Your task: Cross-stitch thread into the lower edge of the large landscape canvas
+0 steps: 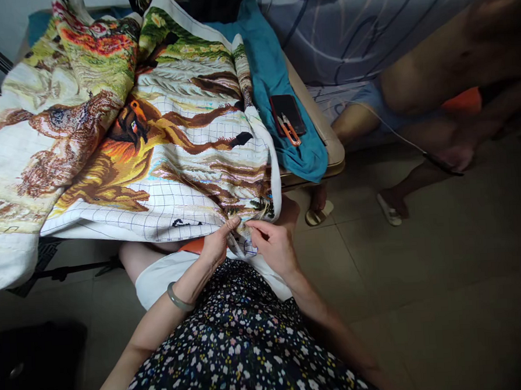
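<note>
A large cross-stitch canvas (152,136) with a brown, orange and green picture and a blue grid lies draped over a table and down onto my lap. My left hand (217,244) pinches the canvas's lower edge from beneath, thumb on top; a grey-green bangle (178,298) circles that wrist. My right hand (272,244) sits just right of it, fingers pinched together at the same edge of the cloth, seemingly on a thread or needle too thin to make out.
A dark phone (289,113) and orange thread snips (288,130) lie on a teal cloth (276,89) at the table's right side. Another person sits at right, bare legs (412,94) on a bed, holding a cabled device (442,165). Sandals (387,208) rest on the tiled floor.
</note>
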Demonstrator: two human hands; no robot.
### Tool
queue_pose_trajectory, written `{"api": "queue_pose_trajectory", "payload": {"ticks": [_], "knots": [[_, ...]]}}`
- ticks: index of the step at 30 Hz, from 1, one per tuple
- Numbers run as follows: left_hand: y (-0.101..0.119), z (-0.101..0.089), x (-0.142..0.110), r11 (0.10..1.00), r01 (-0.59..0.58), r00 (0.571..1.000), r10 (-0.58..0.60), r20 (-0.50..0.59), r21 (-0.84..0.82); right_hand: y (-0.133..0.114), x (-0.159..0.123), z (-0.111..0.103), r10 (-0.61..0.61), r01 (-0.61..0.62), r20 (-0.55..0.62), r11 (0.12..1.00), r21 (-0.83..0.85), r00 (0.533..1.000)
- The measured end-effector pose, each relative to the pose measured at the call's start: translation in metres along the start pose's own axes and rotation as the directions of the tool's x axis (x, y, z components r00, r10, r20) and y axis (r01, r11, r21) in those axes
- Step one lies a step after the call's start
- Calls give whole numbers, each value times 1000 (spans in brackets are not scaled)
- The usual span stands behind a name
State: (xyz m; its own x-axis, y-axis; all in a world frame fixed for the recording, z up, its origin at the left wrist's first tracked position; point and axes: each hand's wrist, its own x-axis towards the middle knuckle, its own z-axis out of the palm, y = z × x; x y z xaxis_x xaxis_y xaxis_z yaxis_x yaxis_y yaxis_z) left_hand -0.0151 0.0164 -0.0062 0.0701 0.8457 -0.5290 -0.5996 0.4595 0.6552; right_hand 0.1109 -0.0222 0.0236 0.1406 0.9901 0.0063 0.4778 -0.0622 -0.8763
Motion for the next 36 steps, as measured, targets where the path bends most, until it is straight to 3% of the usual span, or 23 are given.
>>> {"api": "queue_pose_trajectory", "payload": {"ticks": [4,7,16,26,36], "knots": [[1,0,0,1000,17,1000,-17,16,7,-4,1,3,-17,16,-30,999,-28,999],[1,0,-1,1000,28,999,-28,15,2,-6,0,6,32,-32,-10,999,43,999],[4,7,-3,997,77,987,-73,-141,23,0,-2,15,147,-144,10,950,278,989],[4,8,-4,999,50,988,-48,-148,14,0,-2,18,176,-163,-11,932,323,984],[2,6,-3,999,47,996,-49,-78,-25,-4,-4,13,249,-239,29,881,409,968]]}}
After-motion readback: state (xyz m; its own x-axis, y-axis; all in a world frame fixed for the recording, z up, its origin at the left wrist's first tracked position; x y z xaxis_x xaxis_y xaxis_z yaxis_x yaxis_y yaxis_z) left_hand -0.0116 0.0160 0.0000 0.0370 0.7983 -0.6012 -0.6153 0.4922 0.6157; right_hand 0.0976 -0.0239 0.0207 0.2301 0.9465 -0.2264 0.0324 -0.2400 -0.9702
